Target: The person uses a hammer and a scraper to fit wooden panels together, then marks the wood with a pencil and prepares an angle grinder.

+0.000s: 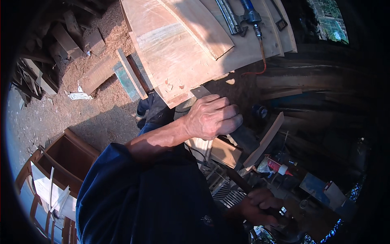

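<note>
My left hand (pixel 215 117) is closed around a dark flat bar (pixel 243 139). One end of that bar meets the near edge of a pale plywood panel (pixel 174 61); the other slants down to the right. Lower right, in deep shadow, my right hand (pixel 262 205) has its fingers curled. A dark stick-like piece (pixel 239 180) runs up to the left from it, but what this hand grips is too dark to name. Some wood shavings (pixel 170 86) lie on the panel by its near corner.
A curved-edged board (pixel 199 28) and a blue air tool (pixel 251 15) with an orange hose (pixel 263 53) lie on the panel. At right are a red bottle with a white cap (pixel 278 167) and a leaning wood strip (pixel 266 140). Brown wooden furniture (pixel 67 156) stands lower left; sawdust and offcuts cover the floor.
</note>
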Tool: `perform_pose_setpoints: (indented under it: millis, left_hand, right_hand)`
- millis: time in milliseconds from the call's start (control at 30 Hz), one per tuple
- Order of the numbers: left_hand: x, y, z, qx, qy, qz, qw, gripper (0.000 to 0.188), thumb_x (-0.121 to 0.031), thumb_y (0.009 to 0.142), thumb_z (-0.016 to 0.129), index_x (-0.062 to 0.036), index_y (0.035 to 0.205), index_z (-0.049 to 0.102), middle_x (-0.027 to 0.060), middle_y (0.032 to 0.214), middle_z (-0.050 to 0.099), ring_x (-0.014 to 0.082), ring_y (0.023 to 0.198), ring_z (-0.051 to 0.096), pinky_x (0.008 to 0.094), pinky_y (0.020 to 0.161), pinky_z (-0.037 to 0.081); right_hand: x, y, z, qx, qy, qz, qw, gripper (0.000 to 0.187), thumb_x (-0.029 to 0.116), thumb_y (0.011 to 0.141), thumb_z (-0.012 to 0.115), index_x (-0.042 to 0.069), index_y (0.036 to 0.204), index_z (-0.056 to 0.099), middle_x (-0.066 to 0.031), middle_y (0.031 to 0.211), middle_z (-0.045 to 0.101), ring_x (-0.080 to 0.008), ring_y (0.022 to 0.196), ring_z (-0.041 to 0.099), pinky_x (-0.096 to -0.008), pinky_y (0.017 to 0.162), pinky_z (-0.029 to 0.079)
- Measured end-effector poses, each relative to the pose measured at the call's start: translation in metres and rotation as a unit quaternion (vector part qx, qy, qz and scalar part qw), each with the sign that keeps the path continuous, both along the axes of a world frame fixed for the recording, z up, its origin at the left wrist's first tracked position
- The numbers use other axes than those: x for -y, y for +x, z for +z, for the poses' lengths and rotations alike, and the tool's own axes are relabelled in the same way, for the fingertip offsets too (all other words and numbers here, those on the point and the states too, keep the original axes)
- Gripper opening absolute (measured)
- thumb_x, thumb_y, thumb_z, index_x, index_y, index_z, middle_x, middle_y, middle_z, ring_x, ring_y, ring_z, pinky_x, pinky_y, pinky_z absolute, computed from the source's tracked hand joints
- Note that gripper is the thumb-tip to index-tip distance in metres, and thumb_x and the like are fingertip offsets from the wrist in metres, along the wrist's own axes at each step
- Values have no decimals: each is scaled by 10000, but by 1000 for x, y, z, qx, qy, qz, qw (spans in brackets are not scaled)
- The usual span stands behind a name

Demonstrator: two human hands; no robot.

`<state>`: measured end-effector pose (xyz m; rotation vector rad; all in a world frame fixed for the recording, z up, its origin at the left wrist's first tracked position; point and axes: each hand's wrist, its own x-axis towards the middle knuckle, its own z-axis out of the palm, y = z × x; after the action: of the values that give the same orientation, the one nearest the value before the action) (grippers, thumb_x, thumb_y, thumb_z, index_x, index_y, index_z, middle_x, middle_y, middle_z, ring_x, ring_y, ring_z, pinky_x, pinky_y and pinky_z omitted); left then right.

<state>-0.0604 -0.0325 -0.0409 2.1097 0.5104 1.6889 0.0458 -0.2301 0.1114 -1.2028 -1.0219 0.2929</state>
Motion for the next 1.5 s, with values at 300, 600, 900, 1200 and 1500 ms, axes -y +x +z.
perform_pose_setpoints:
  millis: [300, 600, 900, 1200, 1500]
  left_hand:
    - [1, 1, 0, -39, 7, 22, 999, 292, -256, 683, 626, -99, 919, 697, 35, 907, 613, 157, 717, 531, 294, 580, 433]
    - [4, 2, 0, -31, 12, 20, 999, 309, -250, 668, 627, -92, 923, 699, 35, 899, 608, 160, 707, 536, 298, 574, 436]
    - [-2, -2, 1, -48, 5, -4, 999, 367, -271, 678, 656, -68, 984, 668, 50, 858, 580, 193, 707, 547, 323, 572, 440]
    - [-39, -68, 87, 184, -497, 17, 848, 266, -236, 982, 688, -23, 1135, 651, 34, 813, 624, 120, 688, 571, 273, 626, 473]
    - [-52, -73, 38, -549, -299, 171, 762, 458, -390, 925, 671, -98, 1238, 508, 159, 1095, 583, 384, 844, 705, 484, 680, 567]
  right_hand:
    - [-5, -5, 17, 75, -41, -68, 994, 624, 651, 967, 507, 38, 858, 471, -44, 579, 431, -145, 436, 475, -298, 396, 464]
    - [-10, 4, -18, 102, -280, -6, 954, 648, 601, 990, 511, 35, 1276, 380, -52, 640, 472, -134, 445, 465, -299, 403, 470]
    - [15, 11, -13, 45, -180, -23, 982, 583, 573, 975, 543, -5, 992, 473, -94, 641, 528, -188, 477, 528, -310, 438, 460]
    - [18, 19, -31, -24, -209, -53, 976, 567, 462, 1006, 553, 8, 1298, 380, -65, 663, 488, -121, 407, 424, -273, 371, 413]
    - [-7, 16, -16, -77, -195, -6, 978, 376, 62, 912, 503, -39, 1261, 405, -55, 651, 473, -93, 433, 405, -245, 383, 378]
